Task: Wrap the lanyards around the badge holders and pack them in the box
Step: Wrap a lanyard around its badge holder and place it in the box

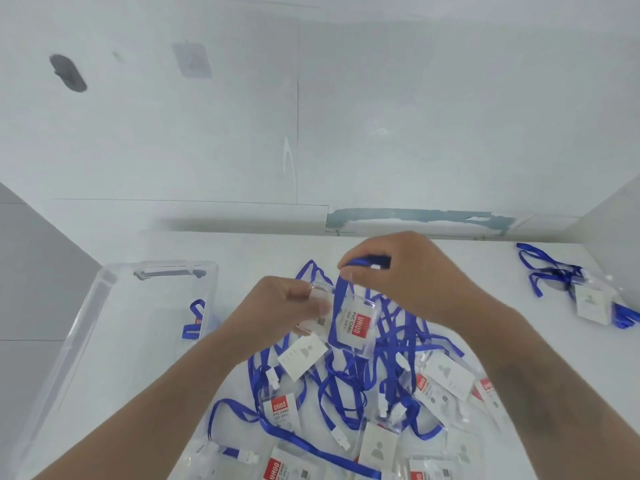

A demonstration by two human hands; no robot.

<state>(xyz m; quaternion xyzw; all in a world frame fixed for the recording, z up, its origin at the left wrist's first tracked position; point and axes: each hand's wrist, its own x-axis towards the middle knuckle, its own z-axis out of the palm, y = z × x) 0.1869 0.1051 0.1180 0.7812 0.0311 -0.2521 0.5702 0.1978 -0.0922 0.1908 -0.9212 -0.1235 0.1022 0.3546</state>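
Observation:
My left hand (pixel 277 310) grips the left end of a clear badge holder (pixel 353 327) with a red and white card inside, held above the table. My right hand (pixel 405 271) pinches its blue lanyard (pixel 367 262) just above the holder. One blue strand runs down across the holder's face. Below lies a pile of several more badge holders with tangled blue lanyards (pixel 363 393). A clear plastic box (pixel 104 306) stands at the left, with one wrapped badge holder (pixel 195 323) inside near its right wall.
The white table (pixel 242 247) meets a white wall at the back. Another badge holder with a loose blue lanyard (pixel 585 299) lies at the far right. The box has a grey handle clip (pixel 169 271) on its far rim.

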